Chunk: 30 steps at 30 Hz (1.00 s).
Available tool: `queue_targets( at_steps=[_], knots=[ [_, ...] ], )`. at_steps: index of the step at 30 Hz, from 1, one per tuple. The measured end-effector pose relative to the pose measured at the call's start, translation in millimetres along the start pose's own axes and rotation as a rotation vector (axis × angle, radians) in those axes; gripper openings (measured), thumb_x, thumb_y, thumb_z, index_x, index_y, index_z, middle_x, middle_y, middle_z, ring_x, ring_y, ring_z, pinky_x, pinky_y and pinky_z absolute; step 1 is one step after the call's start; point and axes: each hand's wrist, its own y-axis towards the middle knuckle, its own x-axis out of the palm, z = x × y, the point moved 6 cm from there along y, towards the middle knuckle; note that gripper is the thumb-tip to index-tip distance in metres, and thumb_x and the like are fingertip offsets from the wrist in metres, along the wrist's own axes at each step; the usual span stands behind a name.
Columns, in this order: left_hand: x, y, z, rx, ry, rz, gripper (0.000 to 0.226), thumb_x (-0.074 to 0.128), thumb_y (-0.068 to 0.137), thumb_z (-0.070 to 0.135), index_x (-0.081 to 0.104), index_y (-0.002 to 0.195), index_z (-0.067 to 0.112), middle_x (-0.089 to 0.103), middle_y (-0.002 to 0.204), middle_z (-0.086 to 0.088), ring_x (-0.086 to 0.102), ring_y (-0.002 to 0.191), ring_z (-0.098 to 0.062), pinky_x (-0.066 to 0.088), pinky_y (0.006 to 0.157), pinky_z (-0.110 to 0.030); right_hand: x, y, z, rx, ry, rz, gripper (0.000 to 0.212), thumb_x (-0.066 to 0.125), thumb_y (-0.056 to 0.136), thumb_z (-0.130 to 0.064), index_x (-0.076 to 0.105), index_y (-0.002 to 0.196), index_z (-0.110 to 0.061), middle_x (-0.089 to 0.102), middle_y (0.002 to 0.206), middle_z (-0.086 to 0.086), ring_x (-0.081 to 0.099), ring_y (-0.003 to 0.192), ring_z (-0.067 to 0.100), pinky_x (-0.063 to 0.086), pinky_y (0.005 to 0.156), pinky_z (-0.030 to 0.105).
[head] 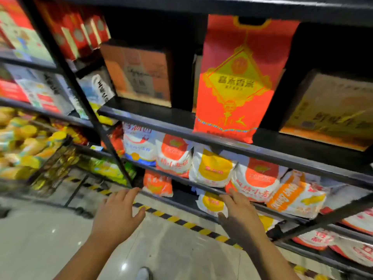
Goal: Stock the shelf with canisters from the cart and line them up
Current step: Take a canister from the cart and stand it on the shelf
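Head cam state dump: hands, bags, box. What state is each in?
Left hand, open, fingers spread, holding nothing.
Right hand, open, holding nothing.
Red bag, upright on the shelf.
Cardboard box, standing left of the red bag, same shelf.
White bags, leaning in a row one level below.

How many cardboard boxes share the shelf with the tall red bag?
2. One cardboard box stands left of the tall red bag; the other box right of it, at the frame edge. A pale sliver behind the bag may be a third.
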Motion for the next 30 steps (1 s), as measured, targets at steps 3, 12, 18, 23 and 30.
queue_targets(
  at_steps=[3, 12, 18, 23, 30],
  knots=[
    [3, -15, -32, -0.151, 0.009, 0.041, 0.069, 0.035, 0.085, 0.068, 0.051, 0.142, 0.033, 0.060, 0.136, 0.004, 0.054, 0.126, -0.025, 0.044, 0.099, -0.046, 14, 13, -28, -0.078, -0.033, -0.046, 0.059, 0.054, 0.099, -0.041, 0.037, 0.153, -0.028, 0.021, 0.166, 0.001, 0.021, 0.152, 0.023, 0.031, 0.119, 0.037],
    [-4, -56, -141, -0.358, -0.140, 0.071, 0.062, 0.055, 0.091, 0.061, 0.048, 0.145, 0.031, 0.058, 0.141, 0.004, 0.052, 0.130, -0.025, 0.044, 0.099, -0.043, 44, 58, -189, -0.322, -0.062, -0.168, 0.058, 0.051, 0.100, -0.040, 0.034, 0.155, -0.030, 0.020, 0.166, -0.005, 0.019, 0.152, 0.019, 0.029, 0.120, 0.036],
    [0, -88, -247, -0.437, -0.185, 0.066, 0.069, 0.037, 0.081, 0.068, 0.061, 0.132, 0.028, 0.069, 0.120, 0.003, 0.066, 0.107, -0.027, 0.054, 0.078, -0.042, 73, 99, -342, -0.522, -0.135, -0.188, 0.054, 0.053, 0.098, -0.038, 0.041, 0.150, -0.026, 0.030, 0.162, 0.001, 0.028, 0.146, 0.023, 0.027, 0.116, 0.034],
    [5, -110, -328, -0.558, -0.189, 0.105, 0.063, 0.043, 0.082, 0.060, 0.067, 0.124, 0.019, 0.072, 0.108, 0.000, 0.069, 0.095, -0.029, 0.056, 0.068, -0.040, 103, 120, -456, -0.624, -0.139, -0.260, 0.050, 0.050, 0.101, -0.035, 0.041, 0.149, -0.028, 0.026, 0.163, -0.003, 0.024, 0.148, 0.020, 0.027, 0.116, 0.035],
    [0, -74, -418, -0.649, -0.169, 0.079, 0.065, 0.041, 0.084, 0.060, 0.066, 0.125, 0.017, 0.072, 0.110, -0.006, 0.069, 0.096, -0.033, 0.056, 0.070, -0.042, 126, 144, -533, -0.672, -0.168, -0.316, 0.052, 0.047, 0.102, -0.041, 0.035, 0.152, -0.032, 0.020, 0.165, -0.008, 0.019, 0.149, 0.016, 0.028, 0.117, 0.035]
  ],
)
